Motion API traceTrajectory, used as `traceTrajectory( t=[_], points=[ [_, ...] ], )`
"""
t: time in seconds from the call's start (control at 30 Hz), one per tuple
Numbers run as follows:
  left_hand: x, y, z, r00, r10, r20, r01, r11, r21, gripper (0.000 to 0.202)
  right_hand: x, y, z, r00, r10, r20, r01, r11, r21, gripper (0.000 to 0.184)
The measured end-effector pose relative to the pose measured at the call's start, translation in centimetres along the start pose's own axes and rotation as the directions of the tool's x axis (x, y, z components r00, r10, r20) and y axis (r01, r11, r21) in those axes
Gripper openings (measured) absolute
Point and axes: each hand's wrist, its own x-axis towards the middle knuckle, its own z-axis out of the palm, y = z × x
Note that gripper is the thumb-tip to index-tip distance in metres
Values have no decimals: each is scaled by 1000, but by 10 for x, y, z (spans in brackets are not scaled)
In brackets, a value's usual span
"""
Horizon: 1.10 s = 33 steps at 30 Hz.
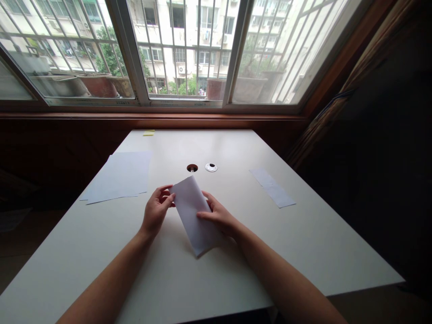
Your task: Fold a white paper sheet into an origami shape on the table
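Note:
A folded sheet of white paper (191, 216) is held tilted over the middle of the table, its long side running from upper left to lower right. My left hand (158, 208) pinches its upper left corner between thumb and fingers. On the right edge, my right hand (218, 215) grips the paper with the thumb lying on top and the fingers behind, partly hidden. The lower end of the paper hangs close to the tabletop; whether it touches cannot be told.
The white table (270, 265) stands below a barred window (185, 49). Several large paper sheets (118, 175) lie at the left, a creased paper strip (272, 187) at the right. Behind the hands are a cable hole (192, 168) and its round cover (211, 167). Yellow sticky notes (149, 133) lie far back.

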Motion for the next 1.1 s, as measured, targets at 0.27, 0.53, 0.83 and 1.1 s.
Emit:
traceTrajectory(
  t=[0.27,0.53,0.83,1.1],
  points=[
    [1,-2,0,1000,-8,-27,7,1000,-20,41,0,-1,0,1000,23,1,-23,1000,13,84],
    [3,-4,-2,993,-83,-88,74,992,-99,54,0,-1,-13,990,119,-74,-124,990,-60,87],
    [8,-8,-8,977,-181,-117,161,974,-159,60,0,0,-24,985,134,-110,-146,984,-104,83],
    [8,-9,-7,957,-289,16,285,932,-225,46,1,1,-21,987,94,-128,-92,996,20,81]
  ],
)
